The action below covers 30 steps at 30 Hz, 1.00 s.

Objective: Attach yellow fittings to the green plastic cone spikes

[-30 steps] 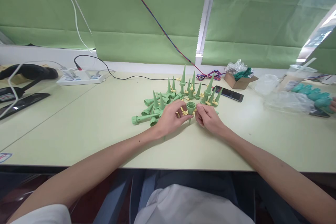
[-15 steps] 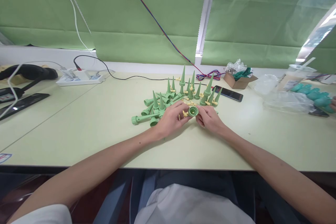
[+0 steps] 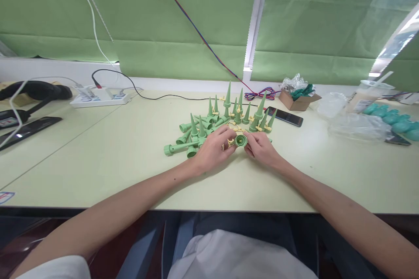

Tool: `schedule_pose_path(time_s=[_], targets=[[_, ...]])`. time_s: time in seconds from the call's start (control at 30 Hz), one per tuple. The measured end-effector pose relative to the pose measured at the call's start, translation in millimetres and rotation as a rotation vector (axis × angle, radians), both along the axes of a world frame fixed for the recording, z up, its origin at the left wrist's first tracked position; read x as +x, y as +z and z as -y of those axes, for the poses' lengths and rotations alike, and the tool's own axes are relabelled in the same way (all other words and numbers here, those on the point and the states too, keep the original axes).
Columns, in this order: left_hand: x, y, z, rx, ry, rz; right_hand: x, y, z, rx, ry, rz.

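My left hand [image 3: 212, 150] and my right hand [image 3: 262, 148] meet at the table's middle around one green plastic cone spike [image 3: 241, 141]. Its round open mouth faces me. The right hand's fingers pinch the spike. The left hand's fingertips pinch a small yellow piece [image 3: 231, 141] against the spike's side. Just behind my hands lies a heap of green cone spikes [image 3: 225, 115], some upright, some lying flat, with small yellow pieces [image 3: 252, 119] scattered among them.
A black phone [image 3: 284, 116] lies right of the heap, near a small cardboard box [image 3: 299, 100]. Clear plastic bags with teal parts [image 3: 389, 120] sit far right. A white power strip [image 3: 100, 96] and cables lie at back left, with a black object [image 3: 29, 127] at the left edge.
The spike stood point-down between my hands a second ago; it is now tipped with its mouth toward me. A yellow piece has come to its side. A person's fingers at the far right edge have gone.
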State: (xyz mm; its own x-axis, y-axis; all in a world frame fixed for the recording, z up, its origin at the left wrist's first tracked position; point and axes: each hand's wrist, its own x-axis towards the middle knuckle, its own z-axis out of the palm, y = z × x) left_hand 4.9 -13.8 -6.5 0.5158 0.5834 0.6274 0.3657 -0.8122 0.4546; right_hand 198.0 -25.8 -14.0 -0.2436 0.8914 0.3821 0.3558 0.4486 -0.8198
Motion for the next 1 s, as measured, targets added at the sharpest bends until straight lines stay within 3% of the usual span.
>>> schedule_pose_path(time_s=[0.13,0.33,0.67,0.8,1.0], targets=[[0.9,2.9,0.9,-0.053,0.039,0.007,-0.9,-1.0,0.8,0.01,0.001,-0.045],[2.2,10.5,2.7,-0.281,0.086,0.081,-1.0,-0.6,1.9,0.04,0.006,-0.085],[5.1,18.5,1.5,-0.939,-0.145,0.26,0.2,-0.4,0.5,0.067,0.004,-0.059],[5.6,22.3,3.9,-1.005,-0.196,0.282,1.2,-2.9,-1.3,0.067,0.019,-0.07],[2.2,15.4,0.2,-0.955,-0.178,0.22,0.7,-3.9,-1.4,0.043,0.048,-0.054]])
